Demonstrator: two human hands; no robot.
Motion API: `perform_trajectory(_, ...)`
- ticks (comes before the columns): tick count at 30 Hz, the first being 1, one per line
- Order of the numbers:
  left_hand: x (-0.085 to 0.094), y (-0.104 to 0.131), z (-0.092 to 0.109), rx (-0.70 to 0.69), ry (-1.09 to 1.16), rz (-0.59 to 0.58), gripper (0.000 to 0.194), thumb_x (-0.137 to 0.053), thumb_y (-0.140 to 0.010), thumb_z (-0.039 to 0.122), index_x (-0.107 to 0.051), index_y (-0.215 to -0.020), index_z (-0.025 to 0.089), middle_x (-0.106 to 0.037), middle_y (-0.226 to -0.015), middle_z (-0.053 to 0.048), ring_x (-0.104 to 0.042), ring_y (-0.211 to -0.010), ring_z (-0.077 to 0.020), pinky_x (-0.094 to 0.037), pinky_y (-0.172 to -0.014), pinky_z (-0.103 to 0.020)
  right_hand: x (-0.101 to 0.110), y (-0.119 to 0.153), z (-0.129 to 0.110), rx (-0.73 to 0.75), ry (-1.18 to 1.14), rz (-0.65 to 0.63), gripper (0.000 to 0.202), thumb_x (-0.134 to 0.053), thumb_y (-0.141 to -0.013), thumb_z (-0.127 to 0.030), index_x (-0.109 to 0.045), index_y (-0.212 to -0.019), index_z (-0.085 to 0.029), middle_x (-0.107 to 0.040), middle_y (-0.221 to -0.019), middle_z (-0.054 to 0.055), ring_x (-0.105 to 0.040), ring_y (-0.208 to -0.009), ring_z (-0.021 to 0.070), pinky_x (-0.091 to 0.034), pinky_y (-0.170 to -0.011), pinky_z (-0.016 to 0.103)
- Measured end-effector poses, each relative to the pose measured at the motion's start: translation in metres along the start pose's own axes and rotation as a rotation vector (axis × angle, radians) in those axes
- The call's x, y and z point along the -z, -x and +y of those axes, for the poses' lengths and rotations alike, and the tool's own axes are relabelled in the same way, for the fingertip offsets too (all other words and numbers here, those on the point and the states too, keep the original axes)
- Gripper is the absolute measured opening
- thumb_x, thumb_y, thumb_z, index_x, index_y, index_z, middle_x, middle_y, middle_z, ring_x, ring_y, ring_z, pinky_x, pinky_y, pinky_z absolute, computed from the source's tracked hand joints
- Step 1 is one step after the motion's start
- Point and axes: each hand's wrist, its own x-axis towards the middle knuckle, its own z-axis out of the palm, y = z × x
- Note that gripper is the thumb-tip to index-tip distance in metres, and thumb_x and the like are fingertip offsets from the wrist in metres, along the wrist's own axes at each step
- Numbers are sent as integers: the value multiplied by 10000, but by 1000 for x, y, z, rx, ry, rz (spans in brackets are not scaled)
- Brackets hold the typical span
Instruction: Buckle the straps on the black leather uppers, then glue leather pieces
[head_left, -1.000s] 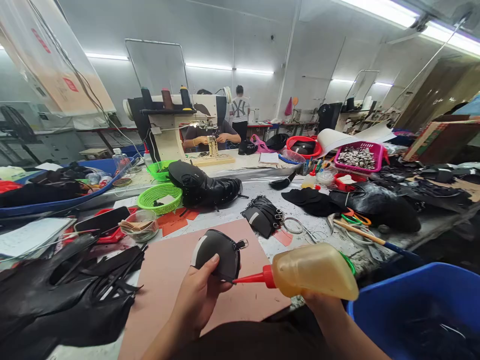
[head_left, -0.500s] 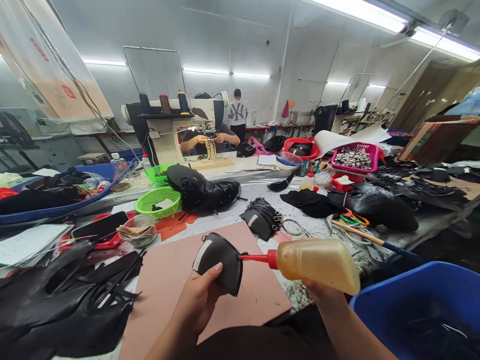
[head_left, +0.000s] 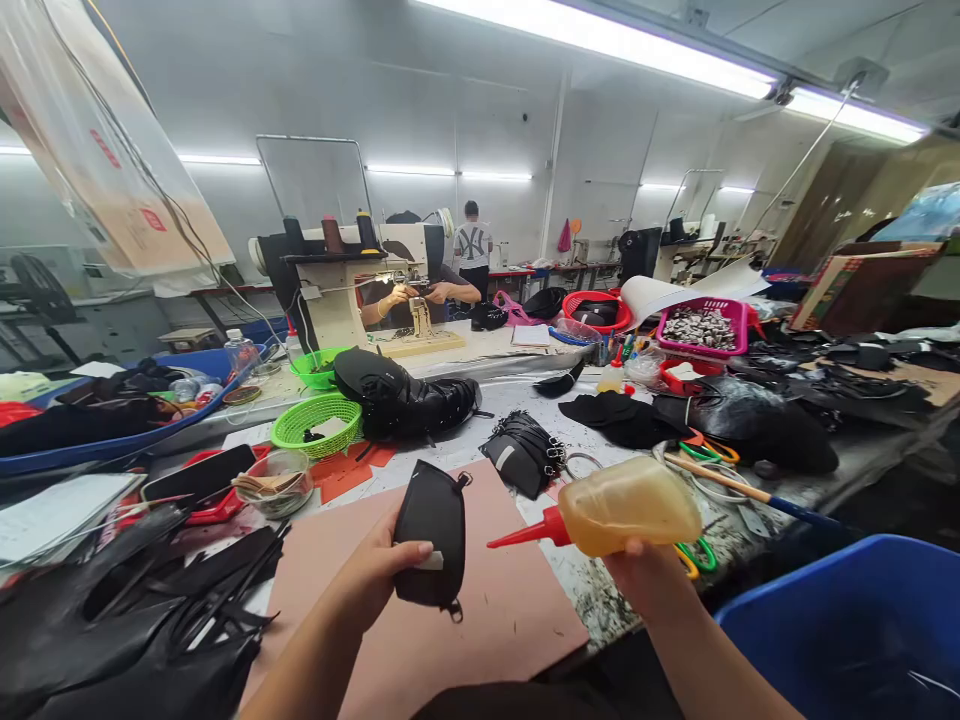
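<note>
Beneath and beyond both hands, a pale pink rectangular board (head_left: 502, 610) is spread on the cluttered worktable (head_left: 600, 590). Over its right part, a squeeze bottle of amber liquid with a red pointed nozzle (head_left: 630, 505) is gripped in the curled right hand (head_left: 649, 575), tipped toward the left. Above the board, a curved black piece with small metal rings (head_left: 431, 530) is pinched between the thumb and fingers of the partly closed left hand (head_left: 382, 560), apart from the nozzle.
</note>
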Motion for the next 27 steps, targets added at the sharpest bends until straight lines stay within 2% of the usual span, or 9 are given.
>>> perform_trajectory(4, -1, 0, 13, 76, -80, 33, 647, -697, -500, 245, -538, -1112, 111, -668, -728, -45, -588, -603, -149, -439, -520, -205, -12, -9, -6, 103, 46, 57, 489, -833, -480, -416, -651, -921, -309, -697, -755, 4, -649, -655, 210, -570, -576, 327)
perform_trajectory(9, -5, 2, 26, 161, -252, -45, 641, -611, -446, 179, -573, -1083, 115, -689, -775, -58, -610, -634, -179, -444, -532, -221, -16, -21, -4, 195, 107, 69, 394, -825, -497, -420, -683, -836, -277, -698, -730, 4, -648, -640, 198, -571, -612, 321)
perform_trajectory(14, -14, 6, 35, 147, -348, -143, 550, -588, -453, 171, -645, -999, 142, -697, -844, -59, -629, -754, -219, -455, -591, -235, -4, -30, 5, 199, 202, -27, 393, -811, -520, -416, -685, -861, -265, -700, -753, 21, -652, -680, 222, -575, -599, 334)
perform_trajectory(19, -20, 8, 35, 111, -300, -140, 487, -590, -466, 150, -681, -944, 157, -701, -842, -67, -634, -756, -230, -476, -614, -253, 5, -31, 7, 162, 193, -33, 460, -828, -509, -325, -657, -935, -297, -695, -815, 9, -649, -723, 227, -574, -638, 356)
perform_trajectory(21, -19, 7, 33, 110, -280, -131, 492, -597, -457, 127, -687, -939, 160, -701, -839, -68, -634, -747, -227, -477, -607, -247, 4, -30, 6, 147, 194, -40, 442, -824, -513, -334, -663, -922, -289, -694, -805, 18, -648, -719, 229, -574, -632, 354)
perform_trajectory(27, -19, 7, 31, 96, -299, -191, 508, -533, -476, 82, -704, -940, 194, -699, -850, -43, -630, -748, -206, -469, -599, -227, -7, -29, 3, 181, 175, 47, 427, -844, -472, -313, -673, -862, -284, -679, -745, -5, -636, -661, 195, -565, -597, 310)
